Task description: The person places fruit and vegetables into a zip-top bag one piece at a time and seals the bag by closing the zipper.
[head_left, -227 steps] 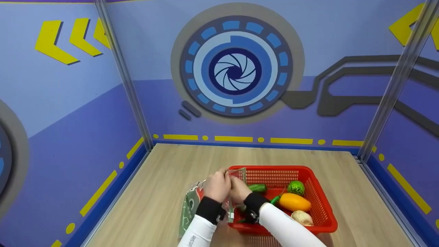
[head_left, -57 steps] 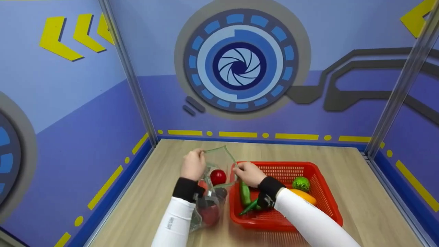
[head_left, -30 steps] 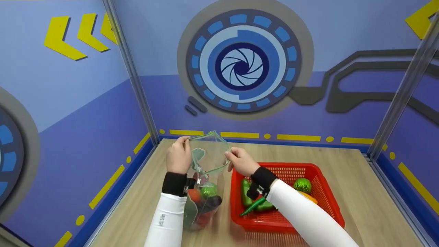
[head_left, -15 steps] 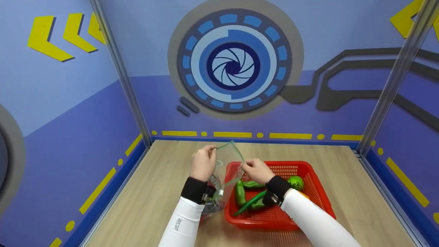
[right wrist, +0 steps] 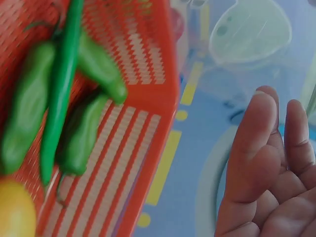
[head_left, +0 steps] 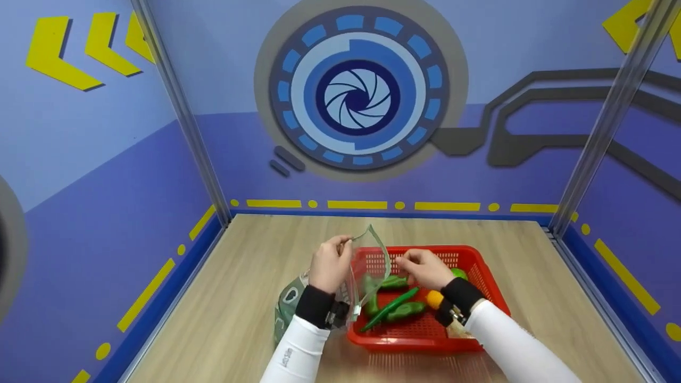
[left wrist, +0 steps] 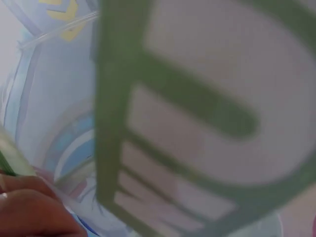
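Observation:
My left hand (head_left: pixel 331 266) pinches the rim of a clear zip bag (head_left: pixel 290 308) with green print, which stands left of the red basket, its mouth spread. Printed film fills most of the left wrist view, with fingers (left wrist: pixel 37 210) at its lower left. Just right of the bag's mouth, above the basket (head_left: pixel 425 344), is my right hand (head_left: pixel 425 267); in the right wrist view its fingers are loosely bent, holding nothing. Beneath lie a thin green chili (head_left: pixel 391 308) and several thicker green peppers (head_left: pixel 407 312). The bag's contents are mostly hidden now.
Also in the basket are a yellow-orange vegetable (head_left: pixel 434 299), partly behind the right wrist, and a round green item (head_left: pixel 458 273). A pale thing shows below the wrist. Purple-blue walls enclose the wooden table (head_left: pixel 239 276) at the back and sides.
The right hand has let go of the bag's rim and moved right. The bag, earlier lifted and showing produce inside, has turned its printed side toward the head camera.

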{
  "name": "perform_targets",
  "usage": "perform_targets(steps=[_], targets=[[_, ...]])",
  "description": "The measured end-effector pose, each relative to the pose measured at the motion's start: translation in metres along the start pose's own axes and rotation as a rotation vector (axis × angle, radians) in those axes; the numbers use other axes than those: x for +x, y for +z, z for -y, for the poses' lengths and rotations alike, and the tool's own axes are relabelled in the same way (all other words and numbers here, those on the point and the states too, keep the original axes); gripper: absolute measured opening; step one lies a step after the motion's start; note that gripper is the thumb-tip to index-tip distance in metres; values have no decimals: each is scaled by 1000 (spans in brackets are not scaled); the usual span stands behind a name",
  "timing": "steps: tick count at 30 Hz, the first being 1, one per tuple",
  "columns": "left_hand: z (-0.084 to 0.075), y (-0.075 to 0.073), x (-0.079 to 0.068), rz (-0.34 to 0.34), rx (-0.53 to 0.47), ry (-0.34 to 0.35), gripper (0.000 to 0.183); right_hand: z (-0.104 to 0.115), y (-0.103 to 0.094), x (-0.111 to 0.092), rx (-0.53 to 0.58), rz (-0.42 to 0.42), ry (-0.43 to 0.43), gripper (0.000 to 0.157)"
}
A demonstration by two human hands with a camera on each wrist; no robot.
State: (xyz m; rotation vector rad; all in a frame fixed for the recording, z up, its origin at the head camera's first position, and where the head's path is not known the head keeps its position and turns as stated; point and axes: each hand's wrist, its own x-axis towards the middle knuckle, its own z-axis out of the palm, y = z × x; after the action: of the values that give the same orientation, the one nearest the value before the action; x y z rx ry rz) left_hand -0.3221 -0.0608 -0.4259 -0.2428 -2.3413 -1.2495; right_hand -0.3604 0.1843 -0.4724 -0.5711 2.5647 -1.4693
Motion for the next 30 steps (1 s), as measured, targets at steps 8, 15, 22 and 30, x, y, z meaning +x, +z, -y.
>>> perform_targets(steps=[8,15,22,30], targets=[[5,1,-5,-22,-39,-27,22,-31,-22,-6,-148,-79,113,16],[6,2,-7,-15,-68,-50,23,-61,-18,-9,-451,-18,212,20],[9,1,-11,-6,-92,-49,24,-83,-8,-11,-714,-42,324,26],[10,-1,-10,-11,-103,-50,25,-87,-2,-12,-740,-22,244,42]])
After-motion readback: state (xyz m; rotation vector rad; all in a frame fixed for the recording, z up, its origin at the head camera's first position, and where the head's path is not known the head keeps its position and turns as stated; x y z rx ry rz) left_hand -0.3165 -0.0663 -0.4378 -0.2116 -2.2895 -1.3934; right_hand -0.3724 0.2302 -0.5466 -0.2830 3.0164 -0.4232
